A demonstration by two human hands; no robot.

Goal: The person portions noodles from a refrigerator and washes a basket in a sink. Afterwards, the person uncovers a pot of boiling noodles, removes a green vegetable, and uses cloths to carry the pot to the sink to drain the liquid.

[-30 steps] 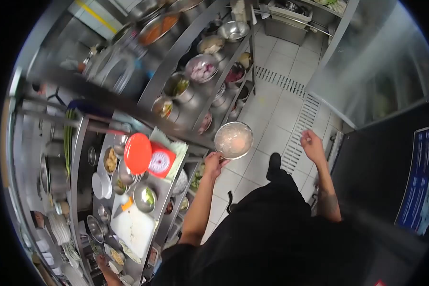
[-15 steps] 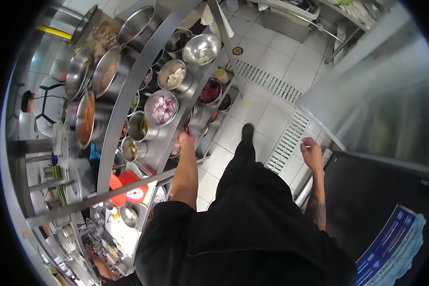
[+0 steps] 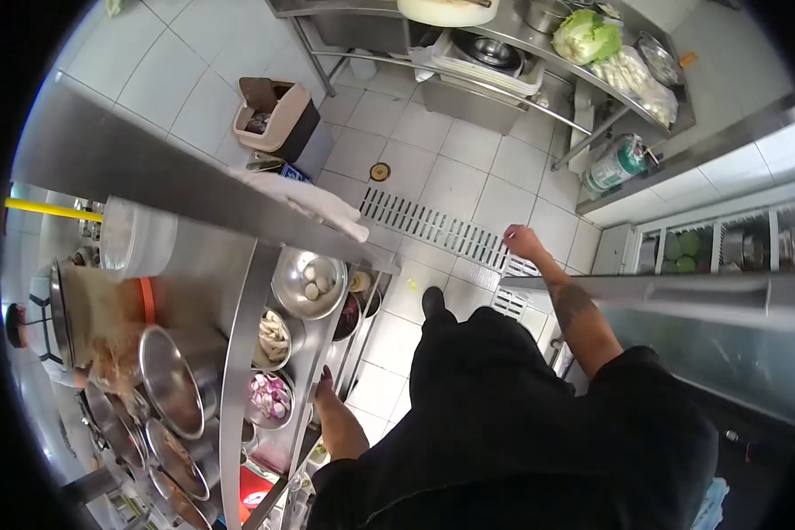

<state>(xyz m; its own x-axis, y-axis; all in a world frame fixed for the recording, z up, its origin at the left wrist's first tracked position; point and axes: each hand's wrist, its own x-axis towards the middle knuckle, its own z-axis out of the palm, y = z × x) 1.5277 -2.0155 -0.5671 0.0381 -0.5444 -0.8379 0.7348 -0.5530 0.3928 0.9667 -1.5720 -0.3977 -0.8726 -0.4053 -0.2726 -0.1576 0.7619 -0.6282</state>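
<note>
My left hand (image 3: 329,399) is low beside the metal shelving; its fingers are mostly hidden, and what they hold, if anything, cannot be made out. Close by on the shelf stand a bowl of chopped purple onion (image 3: 269,397), a container of pale pieces (image 3: 273,340) and a steel bowl with white round items (image 3: 310,283). Over the floor drain, my right hand (image 3: 523,241) is loosely closed, with nothing visible in it.
Large steel pots (image 3: 172,380) line the left counter, with another person (image 3: 44,322) beyond. A bin (image 3: 276,117) stands at the upper left. Lettuce (image 3: 586,37) lies on the back counter. A fridge door (image 3: 724,296) juts out at right.
The bowl that my left hand held one second ago is out of sight. My view has moved forward along the shelving, and the back counter and fridge interior have come into view.
</note>
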